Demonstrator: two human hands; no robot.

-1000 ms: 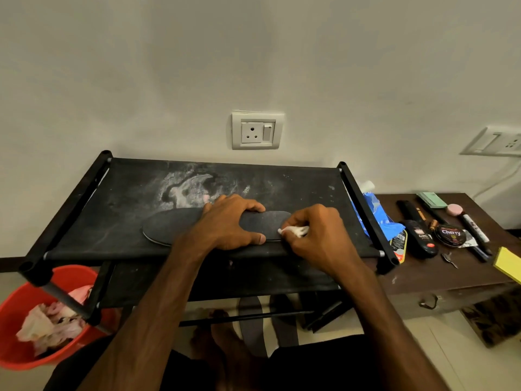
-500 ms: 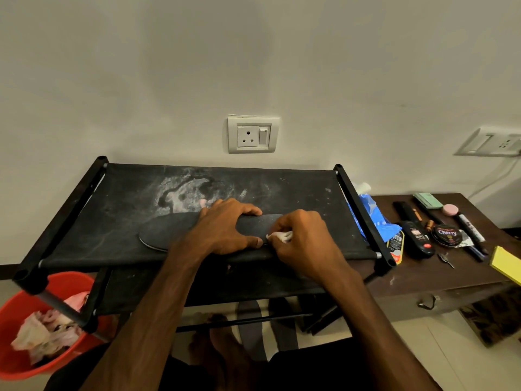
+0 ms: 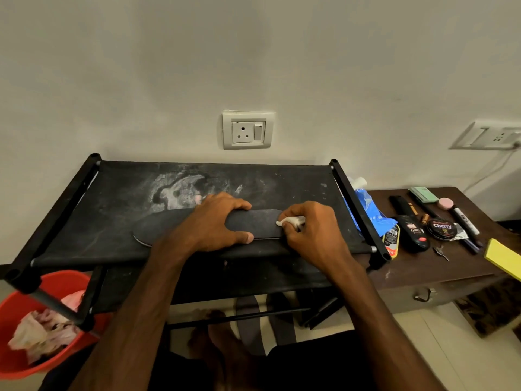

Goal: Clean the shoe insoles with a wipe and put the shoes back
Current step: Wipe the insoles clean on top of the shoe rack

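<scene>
A dark insole (image 3: 262, 225) was laid flat on the top shelf of the black shoe rack (image 3: 112, 221). It was gripped across its middle by the left hand (image 3: 217, 221), with the fingers curled over the far edge and the thumb at the near edge. A white wipe (image 3: 290, 220) was pinched by the right hand (image 3: 313, 232) against the insole's right end.

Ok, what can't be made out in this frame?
Head view only.
Insole: middle under the left hand.
Wipe: mostly wrapped by the right hand fingers.
Lower rack shelf: dark, behind both forearms.
Yellow object: cut by the right edge.
Red bucket: cut by the left edge.
</scene>
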